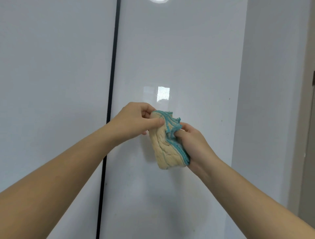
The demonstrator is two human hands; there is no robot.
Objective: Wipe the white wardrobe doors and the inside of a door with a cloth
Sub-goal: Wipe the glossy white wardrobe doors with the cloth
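Cloth (166, 148) sits bunched between them: left hand (134, 119) pinches its top, right hand (194, 145) curls round its edge (loose folds could slip and fall).

Facing a pale grey wall (272, 85) rising at 3 o'clock, meeting a beige frame (309, 153) at the far right edge. Catching a round lamp glare (157, 0) glowing at 12 o'clock and a bright window reflection (163, 93) shining near centre.
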